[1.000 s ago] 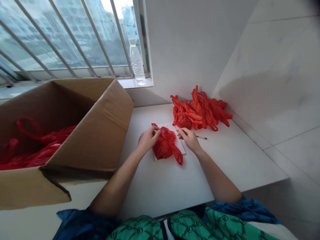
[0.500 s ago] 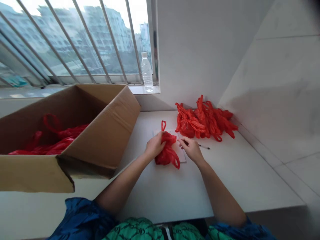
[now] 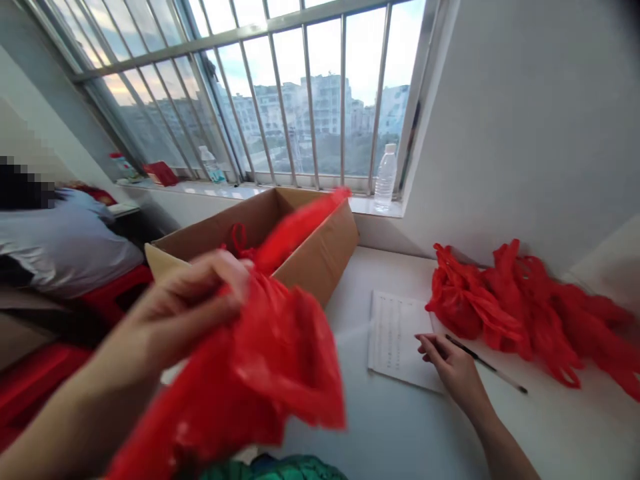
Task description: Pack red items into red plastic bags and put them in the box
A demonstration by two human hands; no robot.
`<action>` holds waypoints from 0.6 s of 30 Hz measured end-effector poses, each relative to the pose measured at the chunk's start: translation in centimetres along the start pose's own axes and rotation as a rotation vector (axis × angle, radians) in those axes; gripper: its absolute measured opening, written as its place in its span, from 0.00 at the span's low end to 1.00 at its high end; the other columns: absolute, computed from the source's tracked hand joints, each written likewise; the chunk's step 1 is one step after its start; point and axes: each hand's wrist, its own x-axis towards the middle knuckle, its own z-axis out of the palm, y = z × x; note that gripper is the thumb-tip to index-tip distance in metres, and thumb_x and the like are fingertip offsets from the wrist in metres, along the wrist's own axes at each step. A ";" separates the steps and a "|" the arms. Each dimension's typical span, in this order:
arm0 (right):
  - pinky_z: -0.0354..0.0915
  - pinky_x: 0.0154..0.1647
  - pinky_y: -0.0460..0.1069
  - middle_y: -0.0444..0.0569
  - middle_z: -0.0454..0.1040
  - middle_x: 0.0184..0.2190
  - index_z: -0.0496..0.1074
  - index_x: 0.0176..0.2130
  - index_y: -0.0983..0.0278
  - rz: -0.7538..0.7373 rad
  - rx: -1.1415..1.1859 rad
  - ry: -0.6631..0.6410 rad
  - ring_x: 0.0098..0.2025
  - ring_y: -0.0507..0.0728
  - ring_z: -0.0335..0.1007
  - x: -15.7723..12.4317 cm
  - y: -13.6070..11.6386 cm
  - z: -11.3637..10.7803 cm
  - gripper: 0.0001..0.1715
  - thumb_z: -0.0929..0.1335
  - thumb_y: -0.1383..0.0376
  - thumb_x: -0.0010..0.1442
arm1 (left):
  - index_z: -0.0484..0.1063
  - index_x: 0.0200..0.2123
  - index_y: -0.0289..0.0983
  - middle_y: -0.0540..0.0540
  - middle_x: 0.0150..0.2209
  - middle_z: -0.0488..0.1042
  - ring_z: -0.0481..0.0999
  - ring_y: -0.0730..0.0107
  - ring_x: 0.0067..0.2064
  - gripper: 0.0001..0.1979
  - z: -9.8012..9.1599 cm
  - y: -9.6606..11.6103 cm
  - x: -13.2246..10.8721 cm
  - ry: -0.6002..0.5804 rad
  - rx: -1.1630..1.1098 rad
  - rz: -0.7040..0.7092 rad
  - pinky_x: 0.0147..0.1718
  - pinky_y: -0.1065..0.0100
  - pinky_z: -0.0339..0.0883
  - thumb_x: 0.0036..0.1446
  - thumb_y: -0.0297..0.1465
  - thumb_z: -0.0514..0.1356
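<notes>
My left hand (image 3: 185, 297) is raised close to the camera, its fingers closed on a crumpled red plastic bag (image 3: 270, 353) that hangs blurred in front of the cardboard box (image 3: 320, 257). My right hand (image 3: 450, 367) rests on the white table beside a sheet of paper (image 3: 397, 337), fingers curled round a thin black pen (image 3: 487, 365) that sticks out to the right. A heap of red plastic bags (image 3: 525, 307) lies against the wall just beyond the right hand.
More red bags show inside the open box. A clear water bottle (image 3: 385, 177) stands on the window sill behind bars. At the far left a person in a grey top (image 3: 65, 243) sits by something red. The white table (image 3: 400, 427) runs to the right wall.
My left hand has lifted the red bag off the paper and swung it up and left, toward the box. The view has turned left and upward. The right hand stays by the paper with the pen.
</notes>
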 end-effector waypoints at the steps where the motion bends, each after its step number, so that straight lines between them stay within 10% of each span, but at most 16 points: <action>1: 0.70 0.37 0.49 0.50 0.79 0.32 0.77 0.43 0.63 0.004 -0.014 -0.002 0.33 0.59 0.77 0.0 0.3 0.2 0.29 0.64 0.43 0.61 | 0.73 0.32 0.49 0.54 0.34 0.77 0.79 0.65 0.34 0.04 -1.2 0.9 0.5 0.134 0.007 0.016 0.28 0.65 0.75 0.60 0.37 0.62; 6: 0.70 0.37 0.48 0.49 0.80 0.33 0.78 0.44 0.61 0.018 -0.082 0.036 0.35 0.58 0.78 0.3 2.4 1.4 0.29 0.65 0.43 0.60 | 0.75 0.36 0.47 0.56 0.37 0.77 0.79 0.68 0.40 0.04 -7.4 2.0 7.8 0.393 0.281 0.218 0.37 0.68 0.77 0.57 0.32 0.65; 11: 0.70 0.33 0.45 0.48 0.80 0.31 0.79 0.44 0.60 0.059 -0.164 0.136 0.33 0.57 0.78 0.8 4.3 2.4 0.30 0.66 0.42 0.57 | 0.68 0.58 0.39 0.43 0.52 0.75 0.76 0.60 0.49 0.30 -12.2 -4.6 18.3 -0.084 0.636 0.252 0.46 0.62 0.73 0.52 0.36 0.67; 18: 0.72 0.30 0.45 0.47 0.80 0.29 0.80 0.44 0.58 0.132 -0.185 0.202 0.31 0.58 0.79 1.0 6.2 2.1 0.29 0.68 0.42 0.53 | 0.57 0.66 0.34 0.39 0.61 0.66 0.67 0.56 0.60 0.42 -13.1 -14.5 26.5 -0.407 1.012 0.198 0.60 0.63 0.60 0.45 0.27 0.62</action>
